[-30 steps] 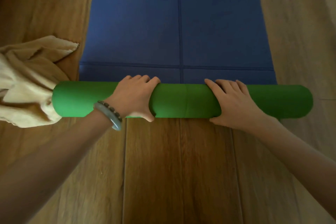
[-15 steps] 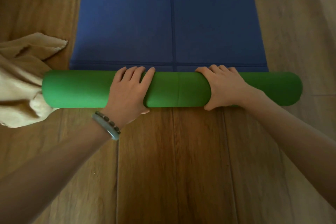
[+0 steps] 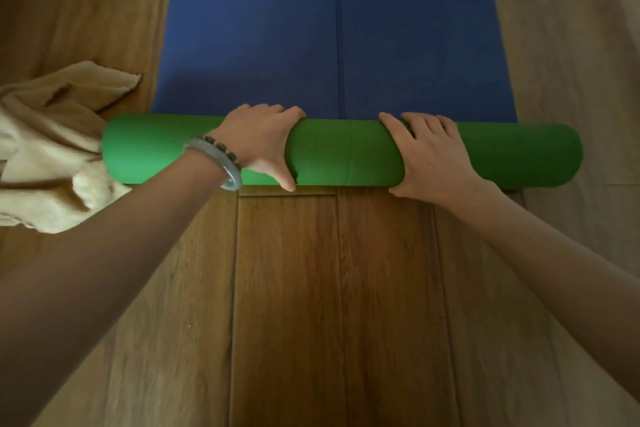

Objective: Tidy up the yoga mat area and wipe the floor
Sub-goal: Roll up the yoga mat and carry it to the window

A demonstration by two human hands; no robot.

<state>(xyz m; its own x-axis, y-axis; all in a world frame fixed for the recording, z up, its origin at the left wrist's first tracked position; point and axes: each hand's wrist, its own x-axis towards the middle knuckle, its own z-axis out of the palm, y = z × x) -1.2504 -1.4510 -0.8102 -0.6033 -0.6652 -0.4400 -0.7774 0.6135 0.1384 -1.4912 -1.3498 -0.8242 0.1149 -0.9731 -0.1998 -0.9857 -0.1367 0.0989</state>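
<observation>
A crumpled tan cloth [image 3: 45, 149] lies on the wooden floor [image 3: 311, 305] against the left end of the yoga mat [image 3: 346, 152] — green roll lying crosswise, blue stretch flat beyond it — and the braceleted left hand [image 3: 256, 146], then the right hand [image 3: 426, 156], each grasp the roll, fingers curled over the top, thumbs on its near side.

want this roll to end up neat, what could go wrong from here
1. Both the left hand and the right hand grip the green roll near its middle, leaving its ends unguided; it may veer off across the flat blue mat and wind up crooked.
2. The beige cloth lies against the roll's left end, so it could be dragged along or caught.
</observation>
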